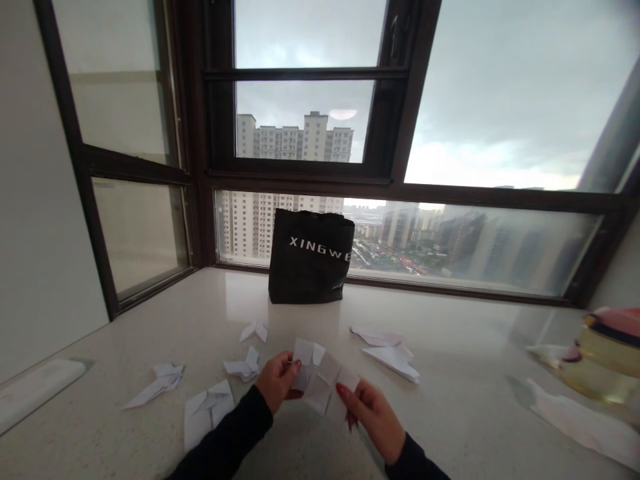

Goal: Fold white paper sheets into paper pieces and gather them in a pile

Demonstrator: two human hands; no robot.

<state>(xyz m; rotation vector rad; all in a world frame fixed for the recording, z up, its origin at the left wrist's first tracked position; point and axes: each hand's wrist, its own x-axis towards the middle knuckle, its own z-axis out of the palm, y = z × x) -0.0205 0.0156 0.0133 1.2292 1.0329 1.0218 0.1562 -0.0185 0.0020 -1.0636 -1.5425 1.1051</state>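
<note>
A partly folded white paper piece (320, 380) is held above the pale stone counter (450, 400) by both of my hands. My left hand (277, 381) pinches its left side between thumb and fingers. My right hand (373, 415) grips its lower right corner, fingers closed on it. Both arms wear dark sleeves. Around the hands lie several folded white paper shapes: one to the far left (157, 383), one near my left forearm (207, 408), two small ones (244, 365) (254, 330) ahead, and a longer one (390, 353) to the right.
A black bag (310, 257) with white lettering stands against the window at the back of the counter. At the right edge sit a gold and pink object (607, 357) and white paper (575, 417). A white flat object (35, 390) lies far left.
</note>
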